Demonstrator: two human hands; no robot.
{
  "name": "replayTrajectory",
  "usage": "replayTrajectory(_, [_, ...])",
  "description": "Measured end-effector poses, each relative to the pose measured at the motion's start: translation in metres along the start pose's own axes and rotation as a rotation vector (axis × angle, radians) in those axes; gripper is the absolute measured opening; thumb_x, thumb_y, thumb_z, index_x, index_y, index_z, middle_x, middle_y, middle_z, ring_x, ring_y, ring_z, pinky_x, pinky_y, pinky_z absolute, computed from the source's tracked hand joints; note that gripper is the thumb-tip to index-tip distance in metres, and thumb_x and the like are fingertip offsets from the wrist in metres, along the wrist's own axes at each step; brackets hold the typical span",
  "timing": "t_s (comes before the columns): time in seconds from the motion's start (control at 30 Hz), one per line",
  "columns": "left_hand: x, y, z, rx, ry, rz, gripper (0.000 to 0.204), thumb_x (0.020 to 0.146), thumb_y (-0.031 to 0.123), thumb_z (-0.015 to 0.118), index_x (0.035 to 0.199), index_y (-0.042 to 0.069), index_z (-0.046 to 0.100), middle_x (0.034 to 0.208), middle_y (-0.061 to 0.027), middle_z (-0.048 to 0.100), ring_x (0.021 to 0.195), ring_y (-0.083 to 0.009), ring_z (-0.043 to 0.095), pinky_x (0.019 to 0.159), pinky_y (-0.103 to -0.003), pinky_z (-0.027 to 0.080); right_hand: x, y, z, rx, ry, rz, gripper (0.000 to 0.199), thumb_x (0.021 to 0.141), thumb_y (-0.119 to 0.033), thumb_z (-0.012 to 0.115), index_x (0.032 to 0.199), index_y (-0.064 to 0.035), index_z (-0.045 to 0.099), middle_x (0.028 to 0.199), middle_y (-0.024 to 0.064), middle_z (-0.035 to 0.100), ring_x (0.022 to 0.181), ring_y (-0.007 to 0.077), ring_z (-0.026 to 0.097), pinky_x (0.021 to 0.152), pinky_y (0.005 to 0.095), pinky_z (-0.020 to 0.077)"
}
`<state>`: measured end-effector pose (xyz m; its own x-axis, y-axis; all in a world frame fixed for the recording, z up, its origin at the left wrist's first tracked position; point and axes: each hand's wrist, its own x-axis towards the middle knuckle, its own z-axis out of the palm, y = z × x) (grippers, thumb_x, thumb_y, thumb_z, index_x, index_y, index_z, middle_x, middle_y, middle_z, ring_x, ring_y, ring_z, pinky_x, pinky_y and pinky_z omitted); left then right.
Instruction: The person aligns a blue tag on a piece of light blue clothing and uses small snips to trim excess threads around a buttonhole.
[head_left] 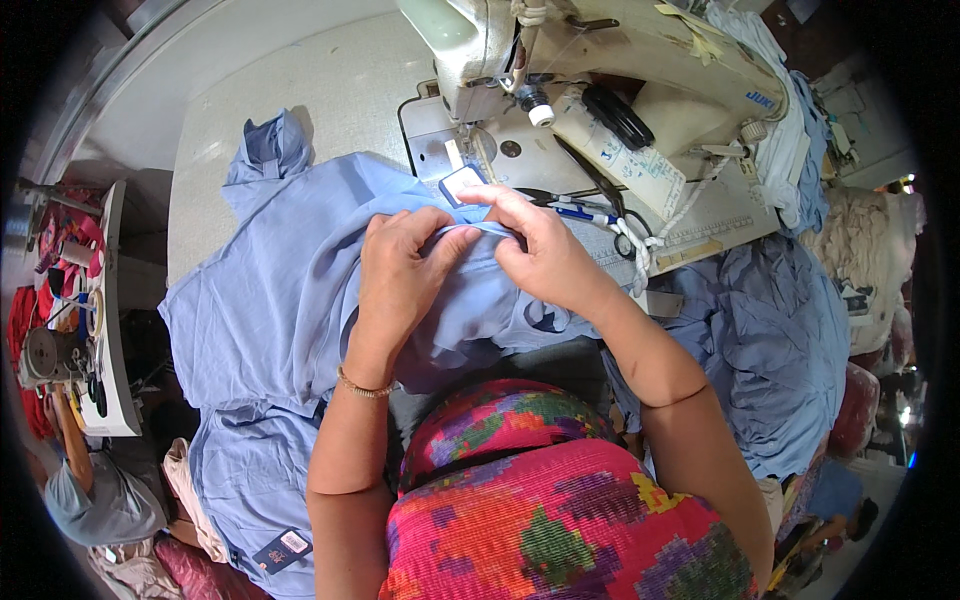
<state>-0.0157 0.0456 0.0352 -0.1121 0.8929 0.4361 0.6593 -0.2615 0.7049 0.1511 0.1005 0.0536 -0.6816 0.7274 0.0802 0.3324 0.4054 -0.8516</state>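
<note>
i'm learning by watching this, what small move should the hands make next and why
Probably ease the blue garment's pinched edge toward the sewing machine's needle: the left hand pinches it, the right hand is at it too, just on the near side of the metal plate.

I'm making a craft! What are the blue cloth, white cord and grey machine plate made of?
Blue cloth: matte fabric, perhaps woven cotton, creasing softly.
White cord: probably matte fibre, with twisted strands.
Grey machine plate: likely smooth metal, gleaming.
</note>
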Motion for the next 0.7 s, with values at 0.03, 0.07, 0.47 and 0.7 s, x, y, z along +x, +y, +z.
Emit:
replayTrajectory(0.03, [0.001,0.000,0.000,-0.011,-0.006,-0.008,0.022,0.075,0.026,0.070,0.074,0.006,0.063,0.061,-0.0065,0.056,0.060,-0.0230,0.050,0.064,-0.032,0.036,0.001,0.003,0.000,0.112,-0.006,0.003,0.054,0.074,0.007,0.043,0.127,-0.0029,0.044,0.095,0.0062,0.057,0.084,0.0105,0.054,0.076,0.0225,0.0423])
replayTrajectory(0.07, [0.001,-0.001,0.000,0.000,0.008,-0.007,0.022,0.076,0.026,0.070,0.074,0.006,0.063,0.060,-0.0064,0.056,0.059,-0.0230,0.050,0.064,-0.032,0.036,0.001,0.009,0.002,0.224,-0.012,0.006,0.053,0.075,0.007,0.042,0.127,-0.0021,0.044,0.092,0.0041,0.056,0.082,0.0074,0.052,0.076,0.0210,0.0413])
replayTrajectory(0.47, [-0.034,0.031,-0.004,-0.134,0.157,0.146,0.008,0.077,0.005,0.066,0.080,0.001,0.059,0.074,-0.0101,0.054,0.063,-0.0237,0.053,0.058,-0.032,0.043,0.001,0.002,-0.004,0.724,-0.031,0.134,0.035,0.086,-0.005,0.057,0.119,-0.0022,0.047,0.085,-0.0023,0.056,0.078,0.0012,0.048,0.070,0.0162,0.0400])
replayTrajectory(0.7, [-0.042,0.026,0.011,-0.746,-0.053,-0.477,0.017,0.087,0.015,0.063,0.085,-0.002,0.057,0.070,0.0024,0.055,0.063,-0.0040,0.047,0.057,-0.019,0.040,-0.005,0.007,0.001,0.875,-0.024,0.247,0.039,0.085,-0.005,0.059,0.122,-0.0015,0.047,0.103,0.0034,0.057,0.082,0.0010,0.050,0.075,0.0165,0.0430])
